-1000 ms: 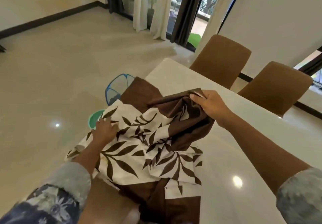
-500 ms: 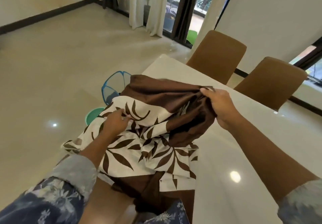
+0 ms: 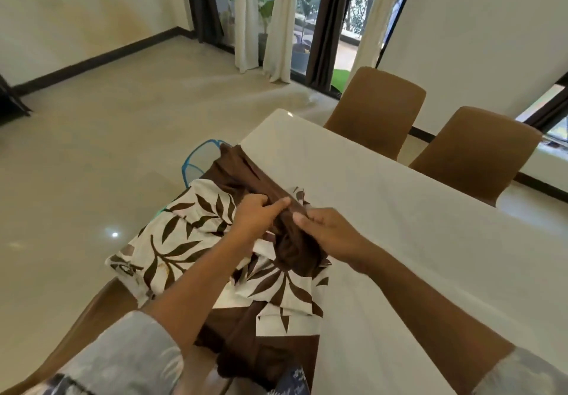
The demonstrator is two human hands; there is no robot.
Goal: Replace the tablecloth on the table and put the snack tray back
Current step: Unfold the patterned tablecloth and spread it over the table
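A bunched tablecloth (image 3: 187, 241), brown with a white leaf-patterned part, lies over the near left edge of the glossy white table (image 3: 399, 241) and hangs off toward the floor. My left hand (image 3: 256, 216) and my right hand (image 3: 325, 235) meet at the middle of the heap, both pinching the same brown fold. The fingertips of the two hands nearly touch. No snack tray is in view.
Two tan chairs (image 3: 378, 109) (image 3: 473, 152) stand at the table's far side. Another tan chair (image 3: 101, 318) is close under my left arm. A blue wire basket (image 3: 196, 161) sits on the floor behind the cloth. Curtains and glass doors line the back wall.
My right hand has come back toward me with the brown fold, and my left hand has moved right across the leaf pattern to grip the same fold beside it.
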